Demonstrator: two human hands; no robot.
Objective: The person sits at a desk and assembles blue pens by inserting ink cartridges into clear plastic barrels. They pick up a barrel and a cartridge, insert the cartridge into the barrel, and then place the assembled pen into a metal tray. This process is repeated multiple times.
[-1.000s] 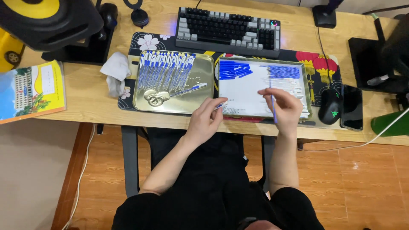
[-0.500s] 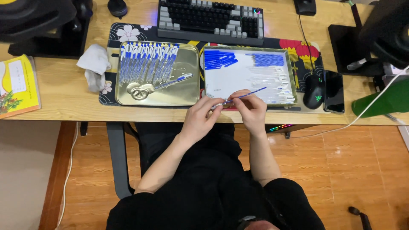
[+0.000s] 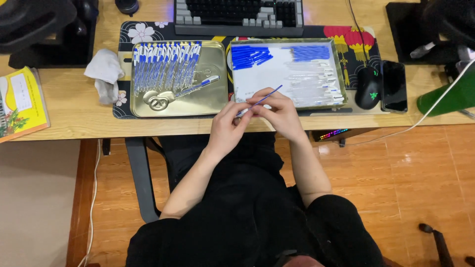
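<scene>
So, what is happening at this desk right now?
A person sits at a wooden desk and holds a thin blue pen refill between both hands, the left hand and the right hand, at the desk's front edge. On the left, a gold tray holds a row of assembled blue-and-white pens. On the right, another tray holds blue caps, more blue parts and clear barrels. A keyboard, a mouse and a phone lie nearby.
</scene>
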